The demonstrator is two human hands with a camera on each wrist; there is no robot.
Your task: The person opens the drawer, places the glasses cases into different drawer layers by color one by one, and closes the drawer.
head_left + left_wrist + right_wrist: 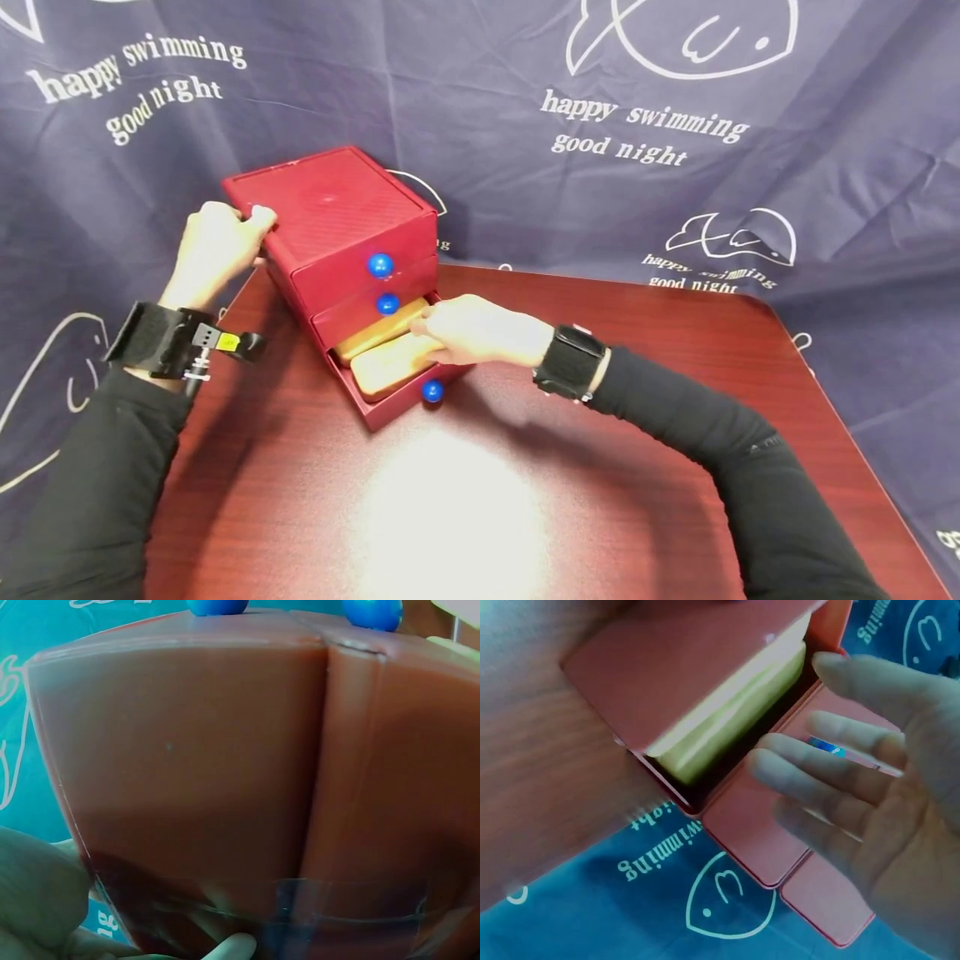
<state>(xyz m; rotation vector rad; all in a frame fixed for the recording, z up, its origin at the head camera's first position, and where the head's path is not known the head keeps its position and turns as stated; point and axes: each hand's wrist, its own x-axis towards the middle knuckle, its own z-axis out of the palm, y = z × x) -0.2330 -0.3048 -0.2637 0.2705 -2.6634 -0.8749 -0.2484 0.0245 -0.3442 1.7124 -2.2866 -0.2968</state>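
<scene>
A red box of stacked drawers (330,204) with blue round knobs stands on the table; its bottom drawer (401,408) is pulled out. Inside lie two yellow-tan, bread-like blocks, one in front (386,367) and one behind (375,332). My left hand (217,242) grips the top left edge of the box, thumb on the lid and fingers at the side. Over the right part of the drawer is my right hand (476,329), beside the front block. In the right wrist view the right hand's fingers (817,769) are spread and loosely extended, holding nothing.
The brown wooden table (600,467) reaches around the box, with a bright glare in front of the drawer. A dark blue curtain (495,167) with white fish and lettering hangs behind. Blue knobs (432,391) stick out from the drawer fronts.
</scene>
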